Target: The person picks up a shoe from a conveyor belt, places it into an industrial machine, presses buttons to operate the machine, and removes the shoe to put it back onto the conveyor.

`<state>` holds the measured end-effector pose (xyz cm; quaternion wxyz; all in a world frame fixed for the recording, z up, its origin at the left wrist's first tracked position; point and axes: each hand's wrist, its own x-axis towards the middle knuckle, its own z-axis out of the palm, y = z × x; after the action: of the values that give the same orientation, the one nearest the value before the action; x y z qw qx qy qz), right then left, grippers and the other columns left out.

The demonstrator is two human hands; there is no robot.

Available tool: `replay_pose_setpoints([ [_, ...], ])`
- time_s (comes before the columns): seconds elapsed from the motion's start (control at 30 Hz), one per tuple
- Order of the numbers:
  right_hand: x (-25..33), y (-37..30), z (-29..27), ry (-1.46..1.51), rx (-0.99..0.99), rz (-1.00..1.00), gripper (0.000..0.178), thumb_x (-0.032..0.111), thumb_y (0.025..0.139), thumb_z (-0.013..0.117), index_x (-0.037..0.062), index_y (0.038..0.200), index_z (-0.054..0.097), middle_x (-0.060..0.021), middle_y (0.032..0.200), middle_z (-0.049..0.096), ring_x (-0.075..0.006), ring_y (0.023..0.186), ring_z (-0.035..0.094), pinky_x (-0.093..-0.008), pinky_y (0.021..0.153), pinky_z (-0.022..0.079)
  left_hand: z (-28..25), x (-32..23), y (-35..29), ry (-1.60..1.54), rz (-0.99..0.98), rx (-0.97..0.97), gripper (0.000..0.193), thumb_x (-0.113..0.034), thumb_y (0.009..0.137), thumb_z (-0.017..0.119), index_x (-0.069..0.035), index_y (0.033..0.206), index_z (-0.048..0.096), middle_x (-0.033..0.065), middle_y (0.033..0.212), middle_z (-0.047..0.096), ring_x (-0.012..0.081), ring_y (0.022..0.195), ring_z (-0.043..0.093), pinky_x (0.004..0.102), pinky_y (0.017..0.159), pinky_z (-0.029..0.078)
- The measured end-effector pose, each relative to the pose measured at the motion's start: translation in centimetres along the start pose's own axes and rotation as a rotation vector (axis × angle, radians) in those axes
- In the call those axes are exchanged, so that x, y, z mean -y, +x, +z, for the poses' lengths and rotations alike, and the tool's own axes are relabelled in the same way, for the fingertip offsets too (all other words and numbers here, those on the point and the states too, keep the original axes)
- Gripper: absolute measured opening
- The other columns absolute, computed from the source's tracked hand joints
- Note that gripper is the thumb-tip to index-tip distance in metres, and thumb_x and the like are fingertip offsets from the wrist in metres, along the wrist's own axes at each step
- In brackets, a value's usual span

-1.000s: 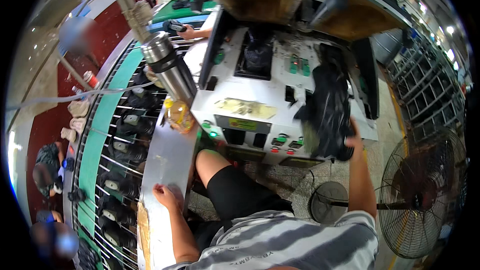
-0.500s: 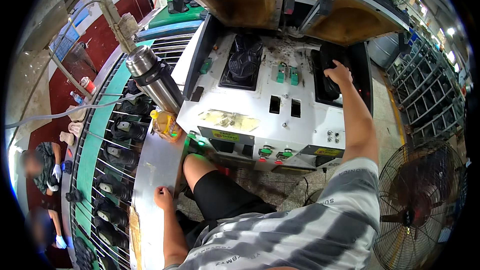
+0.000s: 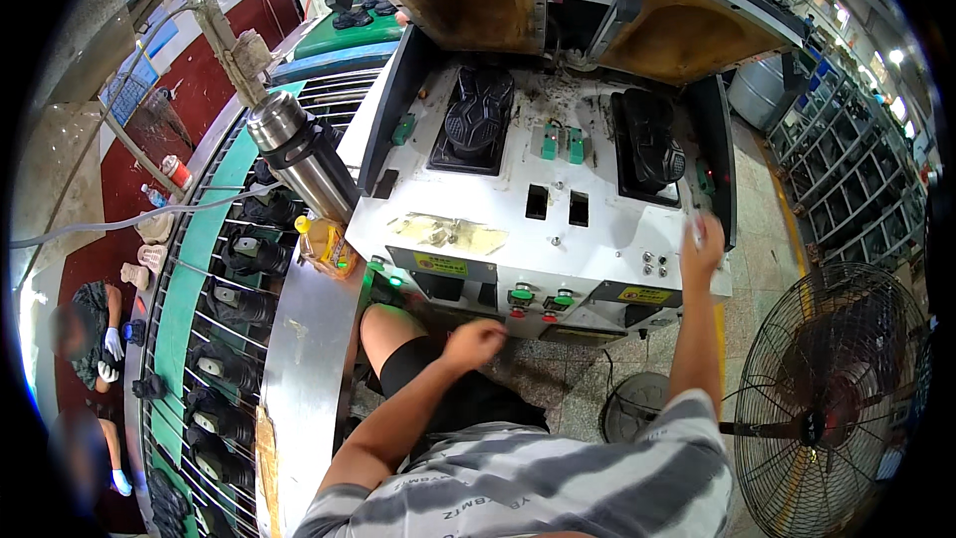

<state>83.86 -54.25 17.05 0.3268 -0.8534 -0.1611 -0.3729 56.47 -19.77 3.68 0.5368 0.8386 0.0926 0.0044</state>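
Head view shows that the right hand (image 3: 703, 244) is now away from the right-side black shoe (image 3: 652, 139), which it was touching half a second ago. This hand is now over the front right corner of the white machine (image 3: 508, 209); it is blurred, so I cannot tell if its fingers are spread or pressed together. The left hand (image 3: 476, 344) has also changed its place: it was resting on the metal worktop (image 3: 311, 359), and now it is in the air before the machine's front, near the green buttons (image 3: 520, 294). Its fingers look bent, but I cannot tell how tightly, and I see nothing in it.

The right-side shoe lies in its dark tray, and the left-side black shoe (image 3: 476, 112) lies in the other one, with the patterned sole upward. Behind them, the two lids (image 3: 458, 0) stand raised. In my judgement, this change means that placing the right-side shoe is finished, because both shoes rest with no hand touching them.
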Motion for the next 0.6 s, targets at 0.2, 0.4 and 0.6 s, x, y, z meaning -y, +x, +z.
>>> replay_pose_setpoints([
  [0.2, -5.9, -13.1, -4.5, 0.851, -0.442, 1.479, 0.030, 0.034, 0.091, 0.057, 0.0076, 0.077, 0.050, -0.0002, 0.069, 0.044, -0.0140, 0.064, 0.043, -0.0298, 0.060, 0.036, 10.8, 0.8, 9.6, 0.184, 0.428, 0.124, 0.028, -0.016, 0.093, 0.048, 0.000, 0.108, 0.065, 0.0215, 0.098, 0.067, 0.0403, 0.090, 0.063, 0.0449, 0.078, 0.049],
  [0.4, -6.4, -17.3, -4.5, 0.704, -0.037, 1.068, 0.031, 0.034, 0.087, 0.064, 0.0113, 0.074, 0.047, -0.0005, 0.069, 0.045, -0.0141, 0.062, 0.042, -0.0309, 0.057, 0.035, 5.0, -2.4, 5.6, 0.000, 0.177, 0.056, 0.025, -0.018, 0.096, 0.050, 0.001, 0.102, 0.066, 0.0178, 0.086, 0.068, 0.0290, 0.077, 0.067, 0.0392, 0.071, 0.051],
  [0.6, 17.9, -13.1, 7.8, 0.446, 0.341, -0.267, 0.029, 0.009, 0.071, 0.072, 0.0016, 0.097, 0.060, -0.0117, 0.088, 0.063, -0.0278, 0.079, 0.062, -0.0386, 0.073, 0.050, -9.0, 8.9, -8.2, -0.006, -0.095, -0.754, 0.019, -0.017, 0.092, 0.058, -0.002, 0.095, 0.070, 0.0145, 0.082, 0.070, 0.0198, 0.075, 0.068, 0.0344, 0.068, 0.052],
])
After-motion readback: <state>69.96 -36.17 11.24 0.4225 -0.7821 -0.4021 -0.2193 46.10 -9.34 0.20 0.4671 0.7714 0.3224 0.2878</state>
